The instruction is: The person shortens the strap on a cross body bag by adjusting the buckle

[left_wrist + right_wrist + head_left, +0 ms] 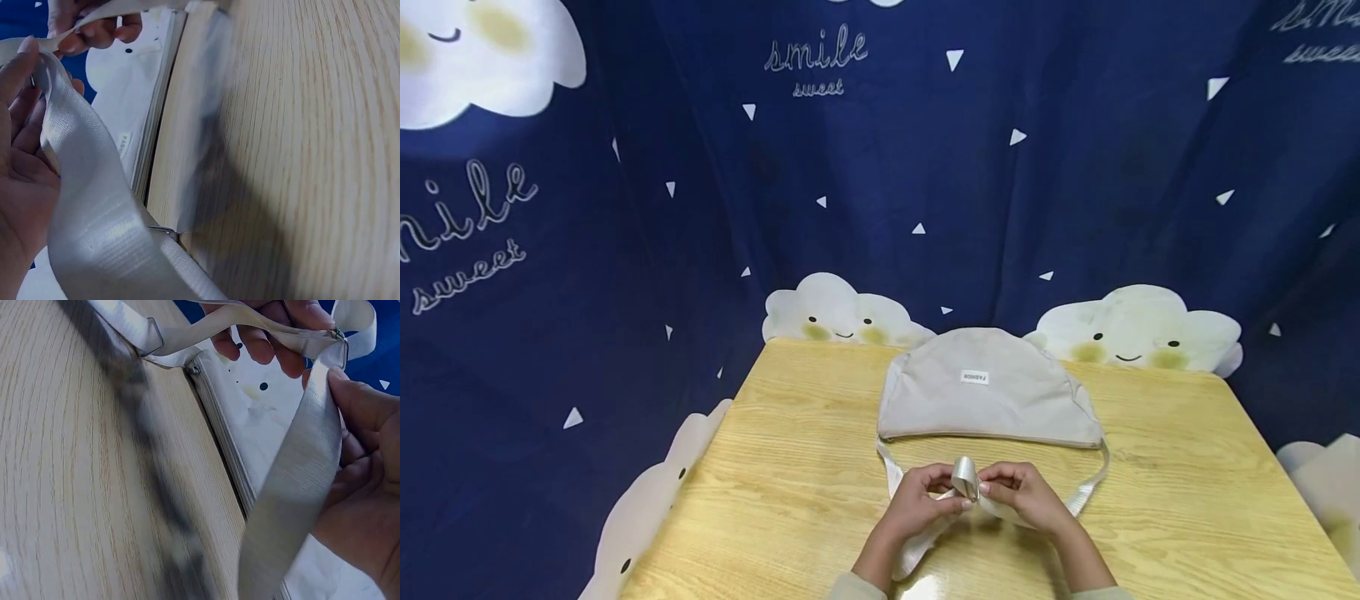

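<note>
A pale bag (992, 396) with a small label lies flat on the table, its zipped edge towards me. From its two ends runs a whitish webbing strap (94, 187). Just in front of the bag, my left hand (921, 502) pinches the strap between thumb and fingers. Close beside it my right hand (1024, 497) pinches the strap too, next to a metal buckle (344, 353). A loop of strap stands up between the two hands. Another metal ring (152, 339) sits on the strap in the right wrist view.
The light wooden table (790, 467) extends to both sides of the bag. Behind it hangs a dark blue curtain (880, 167) printed with clouds and triangles. Cloud shapes (1138, 329) show along the table's far edge.
</note>
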### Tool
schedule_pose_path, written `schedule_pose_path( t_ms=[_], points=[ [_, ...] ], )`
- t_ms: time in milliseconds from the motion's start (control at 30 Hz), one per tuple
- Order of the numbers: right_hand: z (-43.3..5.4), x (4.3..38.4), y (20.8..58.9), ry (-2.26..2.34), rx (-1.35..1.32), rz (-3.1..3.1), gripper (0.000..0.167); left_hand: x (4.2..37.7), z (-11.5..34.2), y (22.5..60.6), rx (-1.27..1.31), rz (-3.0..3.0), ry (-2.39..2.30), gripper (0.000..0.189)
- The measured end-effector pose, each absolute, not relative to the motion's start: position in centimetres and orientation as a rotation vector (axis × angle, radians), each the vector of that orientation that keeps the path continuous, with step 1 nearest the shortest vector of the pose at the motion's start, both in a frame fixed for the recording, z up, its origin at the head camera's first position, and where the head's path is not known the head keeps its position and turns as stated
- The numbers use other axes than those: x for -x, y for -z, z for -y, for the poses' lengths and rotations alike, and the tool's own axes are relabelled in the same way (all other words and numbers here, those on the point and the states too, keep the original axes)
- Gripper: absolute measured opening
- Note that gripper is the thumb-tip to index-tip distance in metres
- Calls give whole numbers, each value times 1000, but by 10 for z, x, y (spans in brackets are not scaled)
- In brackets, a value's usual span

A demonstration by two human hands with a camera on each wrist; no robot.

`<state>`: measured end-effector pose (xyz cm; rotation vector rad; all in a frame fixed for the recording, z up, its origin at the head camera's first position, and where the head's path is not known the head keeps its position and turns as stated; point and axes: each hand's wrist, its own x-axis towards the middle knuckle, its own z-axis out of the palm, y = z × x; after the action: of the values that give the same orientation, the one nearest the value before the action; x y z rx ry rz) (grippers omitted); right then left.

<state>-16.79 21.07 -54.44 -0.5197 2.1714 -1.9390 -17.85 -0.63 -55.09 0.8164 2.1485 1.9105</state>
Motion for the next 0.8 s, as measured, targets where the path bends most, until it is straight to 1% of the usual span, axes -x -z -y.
schedule_pose_path(
  t_ms=[167,267,333,467,567,800],
  points=[
    [-211,165,542,1928,451,-2162,27,179,5,553,-806,-2158,-1922,33],
    [-217,163,542,1902,429,-2168,31,177,5,546,-780,-2172,-1932,32],
    [-221,160,543,1887,420,-2185,30,175,6,539,-768,-2178,-1945,31],
    [-229,156,548,1880,417,-2221,23,169,9,523,-754,-2182,-1949,32],
    [-232,155,552,1889,433,-2228,20,167,10,517,-747,-2179,-1930,34],
    [-230,155,555,1922,431,-2261,18,168,8,520,-752,-2176,-1936,36]
  ],
)
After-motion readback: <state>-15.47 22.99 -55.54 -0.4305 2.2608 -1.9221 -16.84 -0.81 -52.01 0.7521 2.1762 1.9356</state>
